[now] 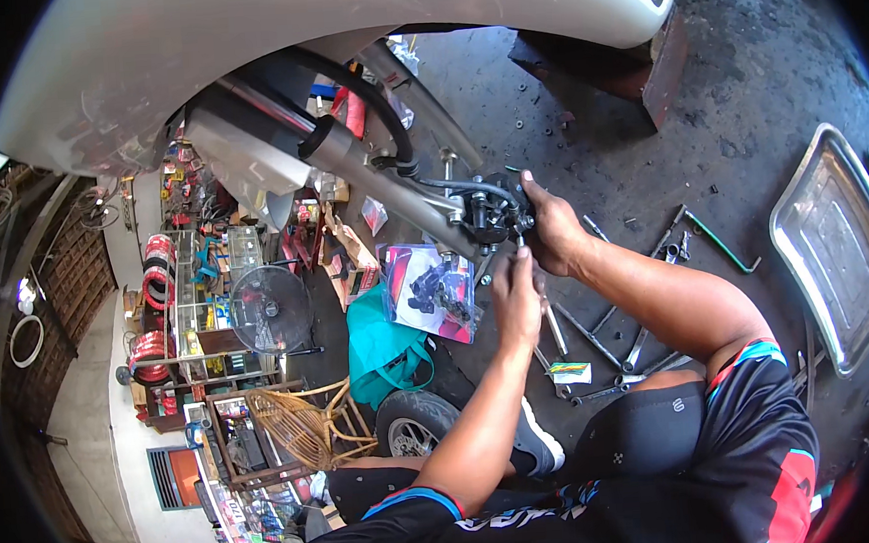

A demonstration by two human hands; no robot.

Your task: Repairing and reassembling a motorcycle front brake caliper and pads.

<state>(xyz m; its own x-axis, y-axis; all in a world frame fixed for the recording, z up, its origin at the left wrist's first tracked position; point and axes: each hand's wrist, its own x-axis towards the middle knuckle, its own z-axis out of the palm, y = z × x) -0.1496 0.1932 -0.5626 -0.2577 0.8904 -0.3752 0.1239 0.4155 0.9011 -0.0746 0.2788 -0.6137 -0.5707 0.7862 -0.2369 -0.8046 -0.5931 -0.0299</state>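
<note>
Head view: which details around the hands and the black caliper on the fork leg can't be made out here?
- Black caliper: its far side is covered by the right hand.
- Left hand: whatever its fingertips pinch below the caliper is too small to identify.
- Tools on the floor: partly hidden behind the right forearm.
- Metal tray: bent by the fisheye rim, its outer edge lost in the dark border.

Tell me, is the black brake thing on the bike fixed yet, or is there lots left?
Not finished. The black brake caliper already sits at the bottom of the fork leg, its hose attached. The right hand steadies it while the left hand works underneath it. Wrenches lie out on the floor, and a packet showing a part lies nearby.
</note>
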